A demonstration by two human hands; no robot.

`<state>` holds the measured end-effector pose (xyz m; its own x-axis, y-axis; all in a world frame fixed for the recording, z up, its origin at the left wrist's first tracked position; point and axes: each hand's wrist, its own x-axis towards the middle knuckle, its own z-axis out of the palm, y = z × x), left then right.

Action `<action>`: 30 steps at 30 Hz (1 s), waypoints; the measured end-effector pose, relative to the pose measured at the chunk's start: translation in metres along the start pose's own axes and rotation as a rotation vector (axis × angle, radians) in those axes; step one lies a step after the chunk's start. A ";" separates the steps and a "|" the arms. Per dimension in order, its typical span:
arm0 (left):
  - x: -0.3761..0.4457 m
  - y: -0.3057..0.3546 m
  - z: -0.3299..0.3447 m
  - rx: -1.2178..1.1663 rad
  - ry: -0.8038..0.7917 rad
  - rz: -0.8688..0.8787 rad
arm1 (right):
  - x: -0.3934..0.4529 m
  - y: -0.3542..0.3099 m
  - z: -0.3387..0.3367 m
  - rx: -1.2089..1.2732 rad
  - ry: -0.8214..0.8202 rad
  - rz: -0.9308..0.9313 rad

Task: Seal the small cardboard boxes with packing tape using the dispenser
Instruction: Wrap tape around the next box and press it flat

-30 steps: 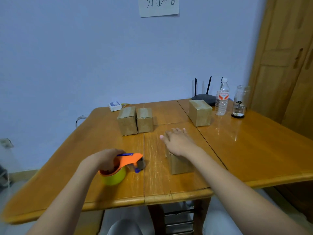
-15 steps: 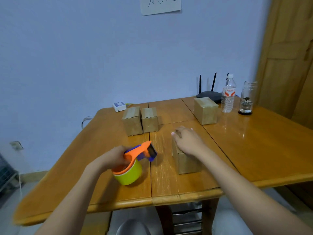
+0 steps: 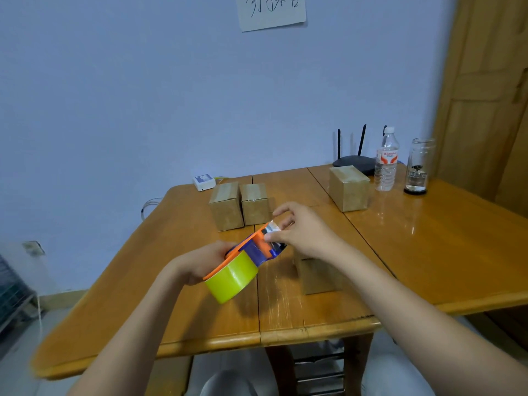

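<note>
The tape dispenser (image 3: 251, 252) is an orange frame with a blue front part, carrying a fat roll of yellow-green tape (image 3: 231, 278). It is lifted off the table and tilted, its cutter end pointing up and away. Four small brown cardboard boxes stand on the wooden tabletop. The nearest box (image 3: 317, 274) stands just right of the dispenser. Two boxes (image 3: 225, 207) (image 3: 254, 204) stand side by side, touching, farther back. The fourth box (image 3: 349, 187) stands apart at the back right.
</note>
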<state>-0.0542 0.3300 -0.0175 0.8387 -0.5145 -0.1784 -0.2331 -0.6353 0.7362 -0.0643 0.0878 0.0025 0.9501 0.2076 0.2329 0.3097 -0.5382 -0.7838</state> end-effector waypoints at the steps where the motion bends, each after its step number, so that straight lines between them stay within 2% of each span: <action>1: 0.000 0.000 0.000 0.008 -0.011 0.004 | 0.002 0.001 -0.002 0.046 -0.015 0.031; 4: -0.001 0.000 -0.001 0.035 -0.039 0.011 | 0.005 0.003 -0.006 0.086 -0.069 0.054; 11: 0.002 0.009 0.000 0.021 -0.083 0.026 | -0.003 0.011 -0.023 0.232 -0.045 0.088; 15: 0.005 0.013 -0.003 0.142 -0.107 0.023 | -0.001 0.020 -0.028 0.233 -0.022 0.100; 21: 0.006 0.024 -0.015 0.280 -0.091 -0.021 | 0.004 0.030 -0.037 0.280 0.036 0.119; 26: -0.008 0.020 -0.027 0.392 -0.048 -0.092 | -0.002 0.046 -0.072 0.311 0.209 0.117; 30: -0.007 0.022 -0.026 0.424 0.029 -0.146 | -0.009 0.051 -0.080 0.326 0.174 0.139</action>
<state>-0.0527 0.3344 0.0171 0.8898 -0.3897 -0.2374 -0.2876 -0.8829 0.3713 -0.0538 -0.0069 0.0070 0.9829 -0.0059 0.1840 0.1763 -0.2576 -0.9500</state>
